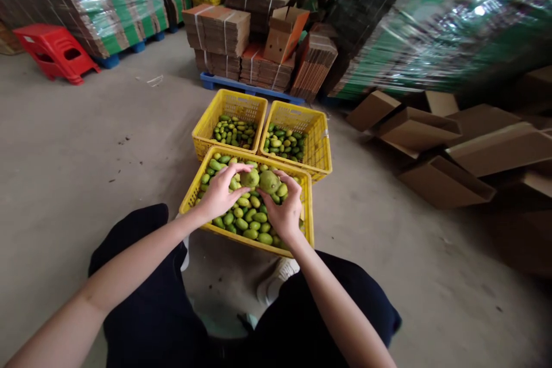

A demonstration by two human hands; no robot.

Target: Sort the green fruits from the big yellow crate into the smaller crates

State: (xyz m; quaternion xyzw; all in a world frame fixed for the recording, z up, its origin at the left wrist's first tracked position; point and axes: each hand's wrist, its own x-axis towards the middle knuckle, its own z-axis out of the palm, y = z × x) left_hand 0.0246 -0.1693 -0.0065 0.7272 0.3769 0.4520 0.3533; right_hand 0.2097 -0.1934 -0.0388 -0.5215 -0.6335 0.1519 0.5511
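Over the front yellow crate (308,207), my two hands each hold one fruit, side by side. My left hand (219,194) grips a green lemon (249,178) between thumb and fingers. Another, slightly larger-looking green lemon (269,182) is pinched in my right hand (285,210), its tip facing me. Beneath them, many green and yellow-green lemons (250,234) cover the bottom of the crate, partly hidden by my hands. Behind it, a left yellow crate (244,106) and a right yellow crate (318,141) hold similar fruit in smaller amounts.
Bundled flat cartons (218,31) stand on a blue pallet (250,89) beyond the crates. Open cardboard boxes (448,175) pile up at right. A red stool (58,53) stands at far left, near plastic-wrapped stacks (112,0). My knees flank the front crate.
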